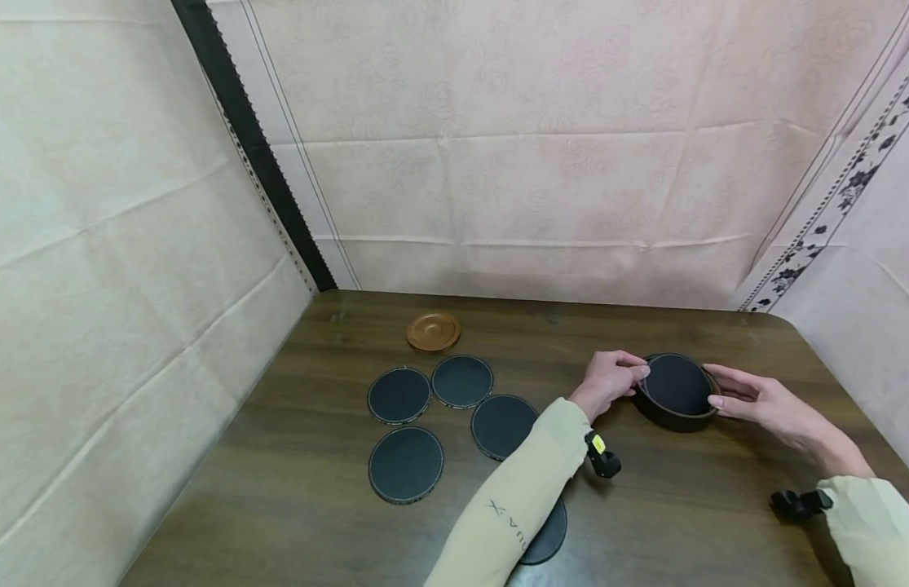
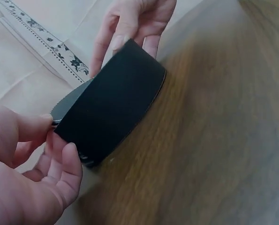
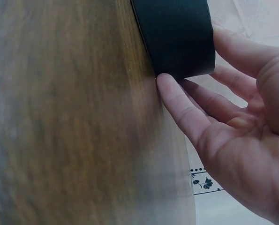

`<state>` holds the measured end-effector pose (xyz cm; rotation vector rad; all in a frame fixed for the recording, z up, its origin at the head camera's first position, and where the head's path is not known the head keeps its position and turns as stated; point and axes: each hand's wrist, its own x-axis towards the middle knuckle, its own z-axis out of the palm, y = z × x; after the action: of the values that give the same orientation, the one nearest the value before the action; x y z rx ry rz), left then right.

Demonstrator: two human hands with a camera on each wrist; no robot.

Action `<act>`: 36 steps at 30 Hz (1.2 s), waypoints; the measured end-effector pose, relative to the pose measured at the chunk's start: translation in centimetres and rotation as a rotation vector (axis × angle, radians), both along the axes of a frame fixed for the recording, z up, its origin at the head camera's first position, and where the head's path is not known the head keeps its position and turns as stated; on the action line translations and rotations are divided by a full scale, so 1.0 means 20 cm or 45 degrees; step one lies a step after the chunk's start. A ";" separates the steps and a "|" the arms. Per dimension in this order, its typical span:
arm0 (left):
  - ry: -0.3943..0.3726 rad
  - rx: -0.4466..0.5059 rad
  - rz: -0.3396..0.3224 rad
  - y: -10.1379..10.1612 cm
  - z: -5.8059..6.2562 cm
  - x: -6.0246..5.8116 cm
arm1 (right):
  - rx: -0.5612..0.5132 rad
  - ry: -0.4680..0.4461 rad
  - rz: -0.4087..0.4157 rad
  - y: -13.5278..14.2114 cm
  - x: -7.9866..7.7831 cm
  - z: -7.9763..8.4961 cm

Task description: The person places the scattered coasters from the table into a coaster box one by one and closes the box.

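A round black coaster holder point(image 1: 670, 420) stands at the right of the wooden table. Over its top lies a dark round coaster point(image 1: 677, 383), whose edge shows above the rim in the left wrist view. My left hand point(image 1: 610, 381) pinches this coaster's near-left edge between thumb and finger, its other fingers beside the holder's wall. From the other side my right hand point(image 1: 770, 408) holds the holder, thumb and fingers spread along the wall. In the right wrist view, a fingertip of the right hand point(image 3: 242, 103) sits at the wall's lower edge. The holder's inside is hidden.
Several dark round coasters, such as one point(image 1: 406, 465) at the front left, lie flat on the table point(image 1: 278, 505). The left sleeve point(image 1: 505, 505) partly covers another coaster point(image 1: 549, 534). A brown round lid-like disc point(image 1: 434, 332) lies at the back. Cloth hangs behind the table point(image 1: 542, 204).
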<state>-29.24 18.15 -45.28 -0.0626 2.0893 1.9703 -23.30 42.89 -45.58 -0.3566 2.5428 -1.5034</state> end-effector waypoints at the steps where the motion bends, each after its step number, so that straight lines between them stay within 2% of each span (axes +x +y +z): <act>1: 0.003 -0.029 -0.012 0.00 0.00 0.00 | 0.003 -0.002 -0.003 0.00 0.00 0.00; 5: 0.026 -0.115 -0.063 -0.02 0.00 0.00 | 0.022 0.004 -0.009 0.01 0.01 0.00; 11: 0.065 -0.153 -0.148 -0.06 0.02 -0.01 | 0.077 0.003 -0.034 0.01 0.02 0.00; 18: 0.177 -0.322 -0.346 -0.16 0.07 -0.01 | 0.101 0.001 -0.044 0.01 0.02 0.01; 26: 0.365 -0.508 -0.499 -0.24 0.12 0.04 | 0.093 0.000 -0.043 0.01 0.01 0.00; 30: 0.413 -0.589 -0.567 -0.27 0.14 0.07 | 0.103 0.003 -0.048 0.01 0.01 0.01; 36: 0.511 -0.725 -0.626 -0.33 0.18 0.12 | 0.081 -0.001 -0.026 0.01 0.01 0.01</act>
<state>-26.77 11.52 -41.72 0.7161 2.5319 1.1339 -23.17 43.11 -45.31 -0.3221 2.5948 -1.4252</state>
